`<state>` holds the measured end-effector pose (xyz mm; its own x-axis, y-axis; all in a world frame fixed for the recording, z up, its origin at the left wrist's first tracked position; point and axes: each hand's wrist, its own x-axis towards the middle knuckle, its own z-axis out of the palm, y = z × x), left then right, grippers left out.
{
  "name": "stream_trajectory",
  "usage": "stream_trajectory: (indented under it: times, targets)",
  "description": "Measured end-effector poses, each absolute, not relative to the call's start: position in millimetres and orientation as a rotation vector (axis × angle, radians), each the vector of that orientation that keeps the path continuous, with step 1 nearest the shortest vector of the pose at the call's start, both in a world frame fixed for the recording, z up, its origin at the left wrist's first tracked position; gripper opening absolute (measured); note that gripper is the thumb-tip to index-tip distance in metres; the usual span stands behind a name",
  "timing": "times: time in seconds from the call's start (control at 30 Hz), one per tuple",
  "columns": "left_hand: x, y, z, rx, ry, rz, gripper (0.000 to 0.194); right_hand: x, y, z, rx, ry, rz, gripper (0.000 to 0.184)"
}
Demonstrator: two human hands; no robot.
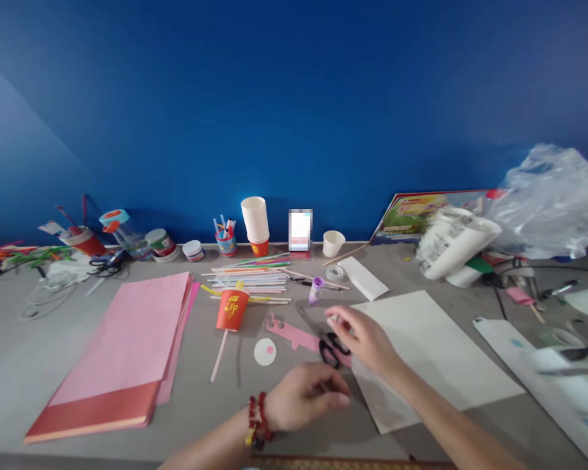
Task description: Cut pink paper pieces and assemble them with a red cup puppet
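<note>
Nearest: left hand [301, 399], a red beaded bracelet [261, 418] at its wrist, is poised at the front of the grey table [196, 411]; thumb and fingers curled, gap narrow. Whether it pinches anything small cannot be told.

Right hand [362, 336], slightly farther out, is beside the handles of the black-handled scissors [323, 335]; fingers bent, gap narrow, contents likewise not determinable. Its forearm crosses a large white sheet [436, 352].

The scissors lie across a cut pink paper strip [298, 335], between the hands and just ahead of the left. Left of the strip: a white disc [261, 354] bearing a pink dot, then a red paper cup [232, 311] with a pale pink straw [219, 358] extending toward the near edge.

Beyond: a purple tube [316, 291], loose straws [249, 282], a tape roll [334, 272]; farthest, stacked paper cups [255, 220] near the blue wall [294, 117]
</note>
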<state>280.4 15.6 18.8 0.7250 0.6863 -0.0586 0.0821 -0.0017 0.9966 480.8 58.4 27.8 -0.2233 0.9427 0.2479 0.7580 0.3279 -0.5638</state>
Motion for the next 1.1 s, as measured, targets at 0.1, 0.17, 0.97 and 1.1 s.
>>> stream_trajectory:
  times: [0.1,0.17,0.97,1.1]
  targets:
    - [279.7,4.3,29.9,1.809,0.709,0.417,0.021,470.4,31.4,13.7,-1.361,-2.239,0.428,0.021]
    - [274.8,-0.7,36.6,1.978,0.655,0.381,0.018,465.6,25.2,6.0,-1.340,-2.339,0.378,0.025]
    - [221.2,64.3,12.2,2.371,1.329,0.654,0.017,418.7,51.5,-7.5,-1.359,-2.420,0.239,0.017]
    - [225.6,66.5,4.0,2.355,1.322,0.711,0.018,421.7,55.2,-8.5,-1.352,-2.415,0.256,0.010]
